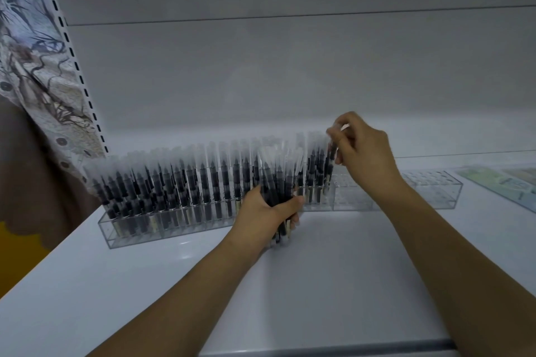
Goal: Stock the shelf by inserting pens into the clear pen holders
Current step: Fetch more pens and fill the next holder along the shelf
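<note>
Seemingly unlabelled pens (185, 182) — blurred.

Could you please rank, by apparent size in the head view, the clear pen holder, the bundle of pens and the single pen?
1. clear pen holder
2. bundle of pens, in the left hand
3. single pen, in the right hand

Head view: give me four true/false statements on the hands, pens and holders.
1. The left hand grips a bundle of pens. True.
2. The right hand rests flat on the shelf. False: it is raised, pinching a single pen above the clear holder.
3. The holder section on the right is full. False: its slots look empty.
4. The pens in the holder stand roughly upright. True.
</note>
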`<action>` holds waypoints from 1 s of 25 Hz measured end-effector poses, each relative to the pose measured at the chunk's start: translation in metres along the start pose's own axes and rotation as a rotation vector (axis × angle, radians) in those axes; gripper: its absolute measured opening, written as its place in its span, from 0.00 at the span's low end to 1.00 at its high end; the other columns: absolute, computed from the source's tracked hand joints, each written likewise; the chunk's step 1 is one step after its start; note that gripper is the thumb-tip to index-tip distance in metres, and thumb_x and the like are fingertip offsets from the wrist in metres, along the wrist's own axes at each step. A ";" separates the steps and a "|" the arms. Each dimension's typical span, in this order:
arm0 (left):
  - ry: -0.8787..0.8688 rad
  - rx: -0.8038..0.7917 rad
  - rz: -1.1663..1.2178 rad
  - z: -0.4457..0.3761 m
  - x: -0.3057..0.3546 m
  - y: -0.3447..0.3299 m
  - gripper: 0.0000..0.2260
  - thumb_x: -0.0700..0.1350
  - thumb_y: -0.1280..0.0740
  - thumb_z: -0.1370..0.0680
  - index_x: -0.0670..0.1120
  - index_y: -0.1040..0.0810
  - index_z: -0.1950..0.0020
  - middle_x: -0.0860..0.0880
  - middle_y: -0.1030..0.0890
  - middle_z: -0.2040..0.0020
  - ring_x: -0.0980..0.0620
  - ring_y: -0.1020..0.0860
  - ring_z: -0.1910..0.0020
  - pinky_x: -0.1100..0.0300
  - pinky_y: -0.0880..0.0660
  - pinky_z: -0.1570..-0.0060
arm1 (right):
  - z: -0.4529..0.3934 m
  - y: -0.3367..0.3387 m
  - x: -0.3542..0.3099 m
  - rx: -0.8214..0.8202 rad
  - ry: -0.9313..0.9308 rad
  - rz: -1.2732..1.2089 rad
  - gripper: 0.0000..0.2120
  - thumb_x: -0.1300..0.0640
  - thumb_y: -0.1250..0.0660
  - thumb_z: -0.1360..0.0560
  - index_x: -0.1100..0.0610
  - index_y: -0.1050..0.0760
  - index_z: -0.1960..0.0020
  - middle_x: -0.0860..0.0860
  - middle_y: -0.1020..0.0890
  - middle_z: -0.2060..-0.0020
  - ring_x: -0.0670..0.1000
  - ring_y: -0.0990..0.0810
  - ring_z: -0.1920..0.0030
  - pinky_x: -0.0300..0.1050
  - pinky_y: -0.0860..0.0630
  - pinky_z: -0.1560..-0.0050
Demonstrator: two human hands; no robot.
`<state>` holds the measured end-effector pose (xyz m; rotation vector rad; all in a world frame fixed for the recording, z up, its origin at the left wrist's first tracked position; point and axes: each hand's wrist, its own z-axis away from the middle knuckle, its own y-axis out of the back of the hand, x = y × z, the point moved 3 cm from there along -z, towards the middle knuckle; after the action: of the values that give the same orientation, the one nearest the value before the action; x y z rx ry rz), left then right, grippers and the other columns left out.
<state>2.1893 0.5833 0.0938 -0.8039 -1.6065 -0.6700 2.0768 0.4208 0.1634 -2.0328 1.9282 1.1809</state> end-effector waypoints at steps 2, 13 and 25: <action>-0.007 0.001 -0.007 -0.001 0.000 0.000 0.09 0.39 0.27 0.25 0.34 0.21 0.50 0.46 0.20 0.70 0.49 0.23 0.70 0.57 0.25 0.68 | 0.000 -0.008 0.005 -0.109 -0.032 0.092 0.09 0.49 0.37 0.19 0.54 0.25 0.52 0.44 0.19 0.70 0.41 0.20 0.72 0.33 0.24 0.65; 0.037 -0.008 0.028 0.003 0.002 0.000 0.07 0.40 0.27 0.25 0.37 0.21 0.52 0.46 0.20 0.69 0.49 0.23 0.70 0.57 0.25 0.68 | 0.007 0.005 -0.024 0.018 -0.032 -0.070 0.16 0.41 0.35 0.23 0.52 0.25 0.59 0.48 0.22 0.66 0.42 0.26 0.67 0.29 0.32 0.65; -0.024 0.047 -0.156 0.004 0.009 -0.005 0.10 0.41 0.27 0.25 0.43 0.24 0.46 0.50 0.18 0.65 0.58 0.20 0.70 0.66 0.23 0.69 | 0.022 -0.022 -0.040 -0.242 -0.144 -0.187 0.11 0.48 0.28 0.25 0.56 0.21 0.58 0.45 0.18 0.73 0.46 0.20 0.74 0.33 0.25 0.69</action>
<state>2.1816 0.5849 0.1019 -0.6588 -1.7126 -0.7323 2.0904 0.4696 0.1628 -2.1171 1.5585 1.5277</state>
